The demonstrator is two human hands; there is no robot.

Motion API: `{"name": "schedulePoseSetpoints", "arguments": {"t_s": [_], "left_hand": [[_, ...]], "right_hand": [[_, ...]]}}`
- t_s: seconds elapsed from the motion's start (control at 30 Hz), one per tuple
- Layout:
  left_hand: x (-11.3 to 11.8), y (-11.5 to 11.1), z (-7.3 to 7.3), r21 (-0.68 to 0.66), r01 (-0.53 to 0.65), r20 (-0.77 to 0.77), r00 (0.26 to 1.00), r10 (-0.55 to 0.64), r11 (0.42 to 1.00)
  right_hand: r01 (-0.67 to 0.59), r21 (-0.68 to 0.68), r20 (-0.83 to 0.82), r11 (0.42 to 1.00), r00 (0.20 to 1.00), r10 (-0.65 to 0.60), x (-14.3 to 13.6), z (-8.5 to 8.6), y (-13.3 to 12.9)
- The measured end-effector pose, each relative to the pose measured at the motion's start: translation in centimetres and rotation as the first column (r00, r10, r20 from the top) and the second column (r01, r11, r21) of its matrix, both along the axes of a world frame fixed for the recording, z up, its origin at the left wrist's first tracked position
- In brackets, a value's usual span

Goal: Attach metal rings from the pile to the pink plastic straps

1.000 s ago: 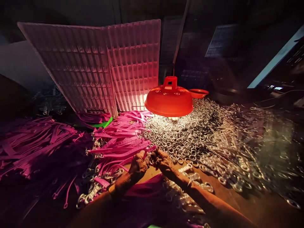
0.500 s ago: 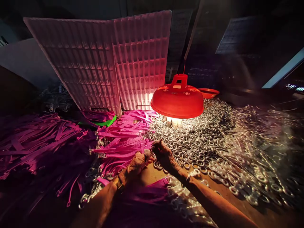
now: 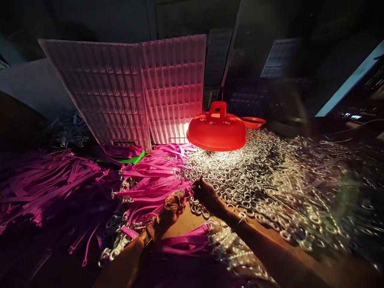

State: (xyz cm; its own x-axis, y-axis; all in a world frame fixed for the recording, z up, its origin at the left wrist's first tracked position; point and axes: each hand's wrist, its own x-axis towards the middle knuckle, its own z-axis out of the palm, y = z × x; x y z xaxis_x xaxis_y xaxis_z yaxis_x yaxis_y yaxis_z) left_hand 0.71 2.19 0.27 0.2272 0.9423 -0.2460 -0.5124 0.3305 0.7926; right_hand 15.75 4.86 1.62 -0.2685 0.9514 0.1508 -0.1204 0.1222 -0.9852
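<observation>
glossy plastic-looking red lampshade [image 3: 216,132]

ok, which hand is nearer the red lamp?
Right. The right hand is just short of the lamp, almost in line with it; the left hand is farther back and off to its left, by the pink straps.

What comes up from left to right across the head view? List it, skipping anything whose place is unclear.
Far-left heap of pink straps → green piece → left hand → right hand → small red bowl behind the lamp → pale slanting bar in the background.
</observation>
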Motion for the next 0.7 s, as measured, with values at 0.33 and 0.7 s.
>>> {"name": "schedulePoseSetpoints", "arguments": {"t_s": [0.33,0.7], "left_hand": [[0.3,-0.9,0.7,-0.007,0.026,-0.007,1.0,-0.026,1.0],[0.0,-1.4,1.2,0.104,0.089,-0.278,0.959,-0.057,0.991]], "right_hand": [[0.046,0.038,0.276,0.998,0.96,-0.055,-0.8,-0.7,-2.4],[-0.004,0.078,0.396,0.997,0.918,-0.027,-0.4,1.7,-1.6]]}}
